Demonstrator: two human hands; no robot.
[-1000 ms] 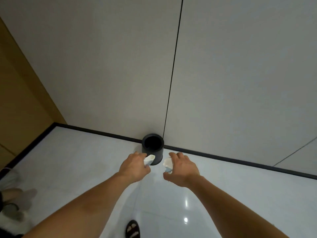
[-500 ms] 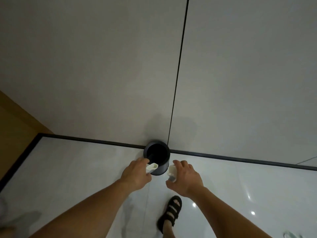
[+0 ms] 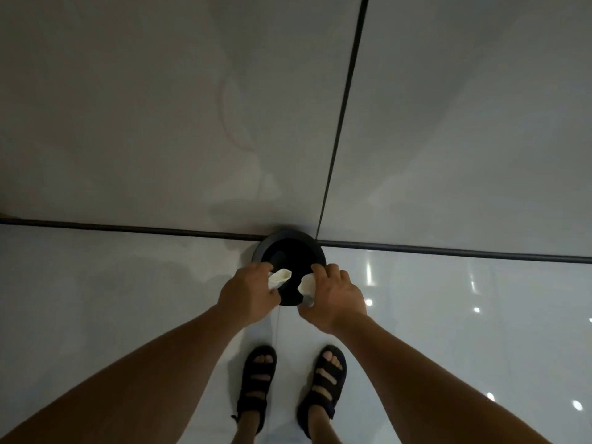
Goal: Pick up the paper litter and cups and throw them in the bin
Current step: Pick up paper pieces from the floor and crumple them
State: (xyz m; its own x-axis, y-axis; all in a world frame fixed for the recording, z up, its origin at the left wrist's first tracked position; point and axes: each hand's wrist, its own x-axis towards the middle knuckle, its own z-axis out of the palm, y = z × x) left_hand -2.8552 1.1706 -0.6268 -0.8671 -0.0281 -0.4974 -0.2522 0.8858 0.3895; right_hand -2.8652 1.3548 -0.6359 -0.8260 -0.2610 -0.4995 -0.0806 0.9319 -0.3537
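From the head camera, looking steeply down, a round black cylindrical bin point(image 3: 262, 248) stands on the glossy pale tiled floor point(image 3: 128, 299). Its far side touches the dark skirting strip point(image 3: 128, 228) at the foot of the grey panelled wall point(image 3: 160, 123), just left of the thin black vertical seam point(image 3: 342, 123) between two wall panels. The bin's mouth faces up and is open. Its inside is uniformly dark, so whether anything lies in it cannot be told.

Both bare forearms reach forward, and the hands meet over the near half of the bin's opening. The left hand point(image 3: 248, 294) is clenched around a folded cream-white piece of paper point(image 3: 280, 277), whose free end sticks out past the fingers and points right, above the dark mouth. The right hand point(image 3: 333, 296) is curled around a crumpled white paper wad point(image 3: 307, 285), which it pinches between thumb and fingers at the bin's right inner edge. The two pieces of paper lie near each other but apart, with a strip of the black opening showing between them. Neither piece is inside the bin; both are in the hands above it.

Below the hands, two feet in black strapped sandals point(image 3: 256, 379) stand side by side on the floor, toes towards the bin. Small bright reflections of lights dot the tiles to the right.
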